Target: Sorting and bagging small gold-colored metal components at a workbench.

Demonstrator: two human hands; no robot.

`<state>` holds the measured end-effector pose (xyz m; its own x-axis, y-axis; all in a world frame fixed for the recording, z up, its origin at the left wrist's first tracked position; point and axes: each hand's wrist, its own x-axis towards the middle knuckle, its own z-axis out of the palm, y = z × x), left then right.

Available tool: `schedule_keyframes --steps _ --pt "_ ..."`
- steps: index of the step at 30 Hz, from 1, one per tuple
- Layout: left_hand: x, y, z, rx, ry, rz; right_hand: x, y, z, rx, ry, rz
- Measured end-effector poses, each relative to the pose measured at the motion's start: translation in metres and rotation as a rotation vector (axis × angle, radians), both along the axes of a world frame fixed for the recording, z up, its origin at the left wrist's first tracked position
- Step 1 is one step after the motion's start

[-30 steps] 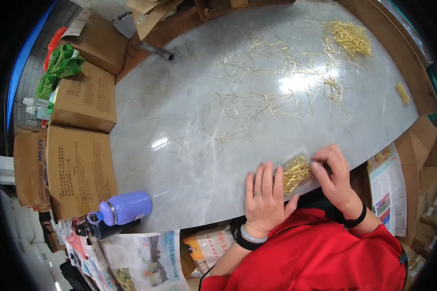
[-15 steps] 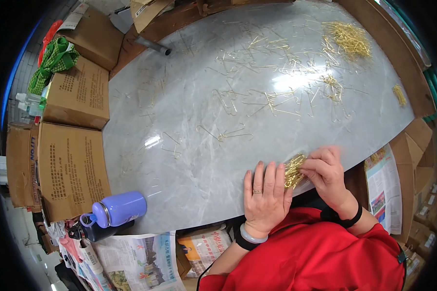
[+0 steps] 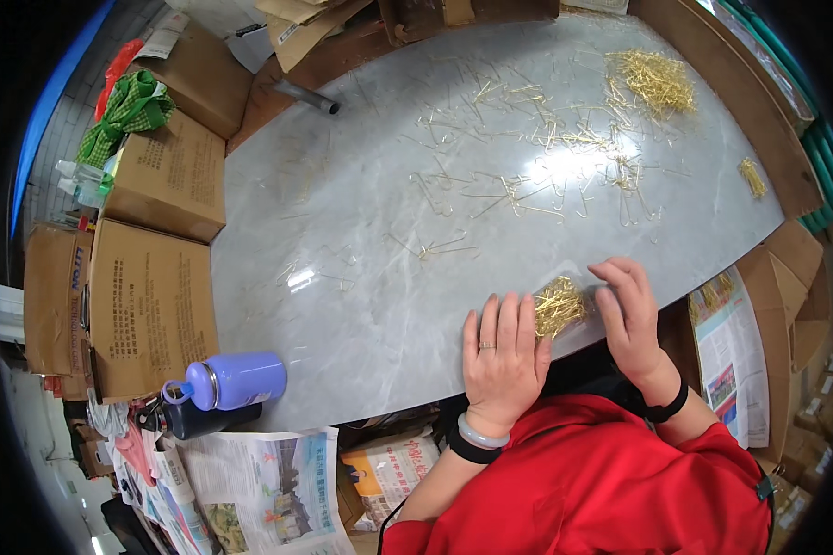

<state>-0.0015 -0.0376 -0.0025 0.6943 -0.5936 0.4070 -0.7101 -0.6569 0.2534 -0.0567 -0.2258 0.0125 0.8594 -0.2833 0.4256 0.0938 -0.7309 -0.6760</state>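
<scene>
A small heap of gold wire hooks lies near the table's front edge, with what looks like clear plastic around it. My left hand rests flat on the grey table, fingers stretched out, its thumb side against the heap. On the other side, my right hand is raised with thumb and fingers apart, nothing visible between them. Loose wire hooks are scattered over the middle and far part of the tabletop. A large pile of the same gold hooks sits at the far right, and a small bundle lies near the right edge.
A purple bottle stands at the left front beside a dark one. Cardboard boxes line the left side. A grey tube juts over the far left edge. Newspapers lie below the front edge, and a cardboard rim borders the right.
My right hand has let go of the wire hooks and its fingers have spread. The left hand stays flat beside them. The whole view has shifted slightly.
</scene>
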Motion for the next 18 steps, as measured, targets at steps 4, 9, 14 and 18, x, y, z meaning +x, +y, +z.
schedule_keyframes --steps 4,9,14,18 --pt "0.0 -0.001 0.001 0.009 0.007 0.006 -0.003 0.001 0.008 -0.416 0.098 0.291" --pt "0.001 0.005 0.001 -0.073 0.046 -0.046 -0.002 0.004 0.017 -0.606 0.131 0.293" --pt "0.002 0.011 -0.007 -0.35 0.134 -0.066 0.003 0.017 -0.002 -0.583 0.145 0.331" --pt "0.002 0.018 -0.012 -0.656 0.358 -0.127 0.001 0.013 -0.004 -0.431 0.101 0.307"
